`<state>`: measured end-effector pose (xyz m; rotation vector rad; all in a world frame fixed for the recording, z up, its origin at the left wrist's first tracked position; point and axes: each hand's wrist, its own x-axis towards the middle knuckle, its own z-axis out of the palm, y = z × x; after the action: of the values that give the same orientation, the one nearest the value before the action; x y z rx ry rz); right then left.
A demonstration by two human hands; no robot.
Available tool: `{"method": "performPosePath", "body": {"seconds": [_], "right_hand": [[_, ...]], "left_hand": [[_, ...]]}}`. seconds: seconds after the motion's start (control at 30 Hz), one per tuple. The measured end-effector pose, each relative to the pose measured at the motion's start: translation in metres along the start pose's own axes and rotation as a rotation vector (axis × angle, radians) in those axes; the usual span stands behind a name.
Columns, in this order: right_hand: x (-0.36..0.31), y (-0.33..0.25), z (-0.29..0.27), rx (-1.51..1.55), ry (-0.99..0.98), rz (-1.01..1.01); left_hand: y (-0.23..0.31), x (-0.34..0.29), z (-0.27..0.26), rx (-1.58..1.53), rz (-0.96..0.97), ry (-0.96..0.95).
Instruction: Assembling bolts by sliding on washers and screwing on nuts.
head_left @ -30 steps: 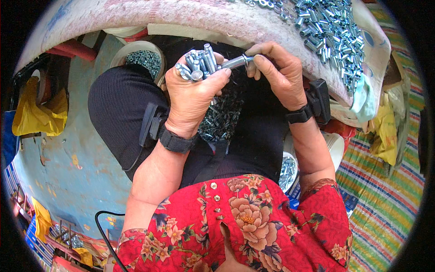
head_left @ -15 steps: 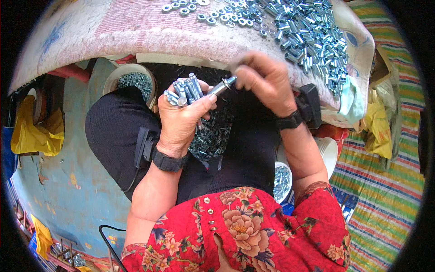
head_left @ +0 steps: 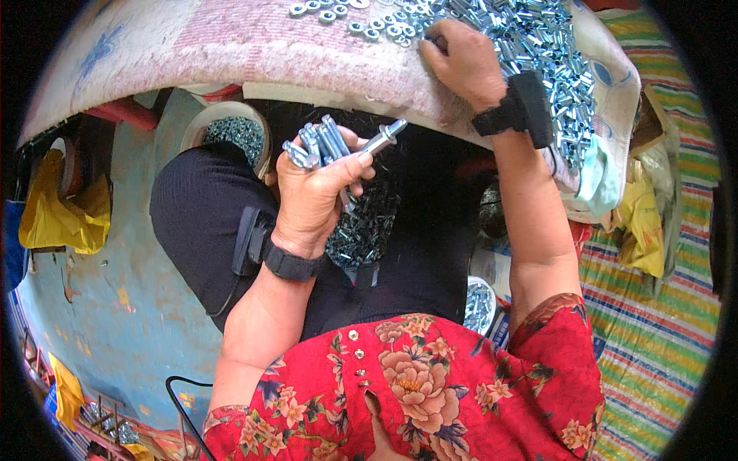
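My left hand (head_left: 301,203) is closed round several silvery bolts (head_left: 327,138), held above my lap. One longer bolt with a sleeve and a ring on it (head_left: 383,139) sticks out past my thumb, tilted up to the right. At the edge of the cloth-covered table (head_left: 192,61), my right hand (head_left: 469,67) rests with curled fingers. It lies between loose nuts and washers (head_left: 373,34) and a heap of metal sleeves (head_left: 565,73). Whatever its fingertips hold, if anything, is hidden.
A pale bucket (head_left: 192,138) of small metal parts stands beyond my left knee. Dark small pieces (head_left: 365,234) lie between my legs. A white tub (head_left: 480,296) of metal parts sits by my right side. Yellow bags (head_left: 65,207) hang at the left, and a striped mat (head_left: 653,330) covers the right.
My right hand has left the tip of the protruding bolt and moved up and right onto the table. My left hand keeps its bolts, nearly in place.
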<state>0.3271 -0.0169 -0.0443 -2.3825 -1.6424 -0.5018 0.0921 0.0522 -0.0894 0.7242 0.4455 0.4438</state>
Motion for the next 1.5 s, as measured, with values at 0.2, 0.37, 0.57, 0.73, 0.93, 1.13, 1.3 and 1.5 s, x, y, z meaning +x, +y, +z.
{"method": "performPosePath", "body": {"seconds": [0.2,0.37,0.57,0.73,0.93,1.13,1.3,1.5], "right_hand": [[-0.039,-0.053,-0.056,0.988,-0.197,0.161],[-0.060,-0.069,-0.057,1.014,-0.273,0.176],[-0.061,-0.067,-0.067,0.861,-0.251,0.019],[-0.069,-0.072,-0.065,0.649,-0.212,0.005],[-0.080,-0.073,-0.061,0.729,-0.205,0.182],[-0.065,-0.076,-0.032,1.268,0.413,0.435],[-0.058,-0.113,-0.023,1.555,0.550,0.457],[-0.115,-0.168,-0.061,1.703,0.037,0.365]], "left_hand": [[0.000,0.001,0.001,-0.031,0.000,-0.027],[0.001,0.000,0.000,-0.013,0.004,-0.060],[-0.001,-0.003,0.002,0.044,-0.015,-0.070],[-0.002,-0.007,0.005,0.084,0.003,-0.097],[-0.002,-0.009,0.008,0.148,-0.021,-0.184],[-0.006,-0.011,0.008,0.072,-0.042,-0.272],[-0.009,-0.010,0.015,0.076,-0.018,-0.166],[-0.017,0.007,0.005,-0.002,0.028,0.057]]}}
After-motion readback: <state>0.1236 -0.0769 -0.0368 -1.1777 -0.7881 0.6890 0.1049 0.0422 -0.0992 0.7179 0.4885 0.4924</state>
